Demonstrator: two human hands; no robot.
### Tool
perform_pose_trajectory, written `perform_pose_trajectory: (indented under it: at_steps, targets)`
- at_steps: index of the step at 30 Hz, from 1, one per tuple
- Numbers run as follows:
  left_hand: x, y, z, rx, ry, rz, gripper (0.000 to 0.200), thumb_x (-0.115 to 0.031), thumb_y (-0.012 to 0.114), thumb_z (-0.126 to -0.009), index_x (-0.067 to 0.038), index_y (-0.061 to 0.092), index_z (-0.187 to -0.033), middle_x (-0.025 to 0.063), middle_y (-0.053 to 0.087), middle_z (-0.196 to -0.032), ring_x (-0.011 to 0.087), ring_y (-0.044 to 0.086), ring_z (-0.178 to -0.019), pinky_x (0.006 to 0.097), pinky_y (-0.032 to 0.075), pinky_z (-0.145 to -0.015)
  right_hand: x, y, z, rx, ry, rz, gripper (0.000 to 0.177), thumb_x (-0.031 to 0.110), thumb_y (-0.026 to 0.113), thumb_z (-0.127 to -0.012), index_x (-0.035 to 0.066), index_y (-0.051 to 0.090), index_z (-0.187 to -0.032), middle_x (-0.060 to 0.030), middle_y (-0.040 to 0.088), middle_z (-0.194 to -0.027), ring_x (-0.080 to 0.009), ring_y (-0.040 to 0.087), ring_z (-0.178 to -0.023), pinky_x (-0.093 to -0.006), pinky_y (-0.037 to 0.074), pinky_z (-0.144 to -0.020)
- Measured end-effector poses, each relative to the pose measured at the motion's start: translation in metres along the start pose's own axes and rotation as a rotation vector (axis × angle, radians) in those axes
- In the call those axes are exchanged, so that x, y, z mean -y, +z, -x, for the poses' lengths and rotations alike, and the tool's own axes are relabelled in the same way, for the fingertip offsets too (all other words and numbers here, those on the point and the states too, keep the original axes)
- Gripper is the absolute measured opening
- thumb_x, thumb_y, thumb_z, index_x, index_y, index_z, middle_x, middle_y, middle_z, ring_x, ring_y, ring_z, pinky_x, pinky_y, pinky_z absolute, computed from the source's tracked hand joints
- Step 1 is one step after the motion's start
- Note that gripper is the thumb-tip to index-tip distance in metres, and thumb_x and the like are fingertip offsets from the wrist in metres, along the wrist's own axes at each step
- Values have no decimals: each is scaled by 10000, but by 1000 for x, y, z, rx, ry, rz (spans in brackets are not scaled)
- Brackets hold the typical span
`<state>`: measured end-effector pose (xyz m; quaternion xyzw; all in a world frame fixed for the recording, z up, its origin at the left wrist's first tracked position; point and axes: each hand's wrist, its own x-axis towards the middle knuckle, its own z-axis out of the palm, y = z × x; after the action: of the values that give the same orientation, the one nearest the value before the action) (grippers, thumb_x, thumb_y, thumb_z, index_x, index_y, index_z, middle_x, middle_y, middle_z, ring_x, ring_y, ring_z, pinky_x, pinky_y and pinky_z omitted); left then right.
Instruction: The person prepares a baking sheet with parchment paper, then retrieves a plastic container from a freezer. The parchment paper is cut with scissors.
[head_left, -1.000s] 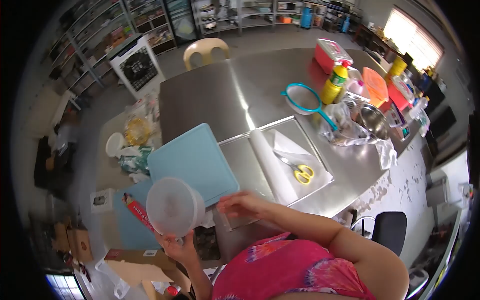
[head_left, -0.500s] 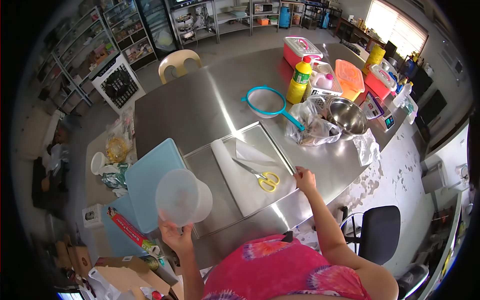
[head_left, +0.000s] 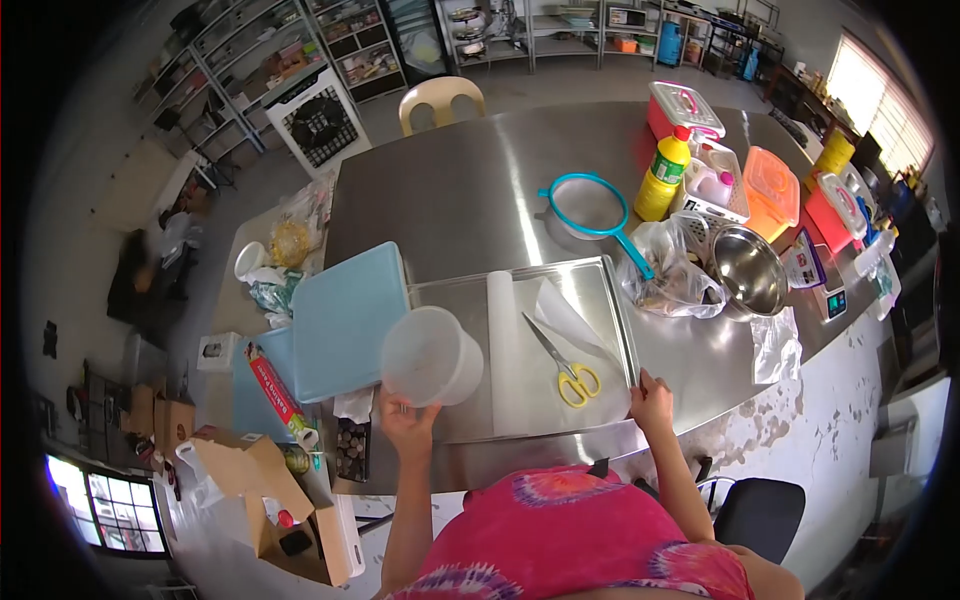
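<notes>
A metal tray (head_left: 625,335) lies on the steel table in front of me. White baking paper (head_left: 510,395), partly rolled, covers its middle. Scissors (head_left: 572,378) with yellow handles rest on the paper, tips pointing away. At the tray's left end is a translucent plastic container (head_left: 430,355), open at the top. My left hand (head_left: 407,420) is closed at the tray's front left side, right below the container; I cannot tell whether its fingers also touch the container. My right hand (head_left: 652,400) pinches the tray's edge near the front right corner.
A light blue lid (head_left: 350,320) lies left of the tray, above a red baking paper box (head_left: 272,385). Behind the tray are a blue-rimmed strainer (head_left: 588,207), plastic bag (head_left: 670,270), steel bowl (head_left: 748,270) and yellow bottle (head_left: 664,172). A cardboard box (head_left: 265,500) stands lower left.
The view has swung left. The tray has shifted right relative to the strainer and plastic bag, with the paper, scissors and container moving along. Both hands keep their places at its sides.
</notes>
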<state>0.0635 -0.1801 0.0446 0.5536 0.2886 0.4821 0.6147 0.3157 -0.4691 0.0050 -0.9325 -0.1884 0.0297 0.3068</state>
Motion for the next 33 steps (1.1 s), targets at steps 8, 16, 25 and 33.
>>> perform_pose_trajectory:
  at_steps: [8,16,25,33]
  targets:
    - [33,11,-12,78,74,-152,455,106,745,-580,-86,409,-818,105,371,-1302,257,385,-1220,426,387,-991,-30,-15,-13,5,24,64,391,86,599,-752,68,576,-1142,-188,568,-810,-346,585,-731,-410,467,-688]
    - [14,2,-7,108,61,-142,479,63,797,-539,-82,434,-817,135,298,-1349,291,391,-1222,434,419,-975,-53,-20,-14,49,16,58,415,65,619,-749,61,568,-1161,-179,552,-779,-308,581,-702,-400,465,-677]
    - [3,-100,47,-28,49,-403,480,52,804,-525,-90,460,-827,110,305,-1361,272,386,-1228,408,385,-989,-41,-33,-33,72,138,205,393,101,570,-802,129,548,-1193,-175,560,-952,-345,567,-863,-401,458,-765]
    - [-16,-90,64,-177,124,-714,370,-77,696,-667,-71,467,-959,163,272,-1378,339,290,-1281,438,287,-1017,32,4,-22,-89,-328,-93,277,96,624,-748,35,621,-1017,-166,588,-971,-317,573,-876,-388,466,-778]
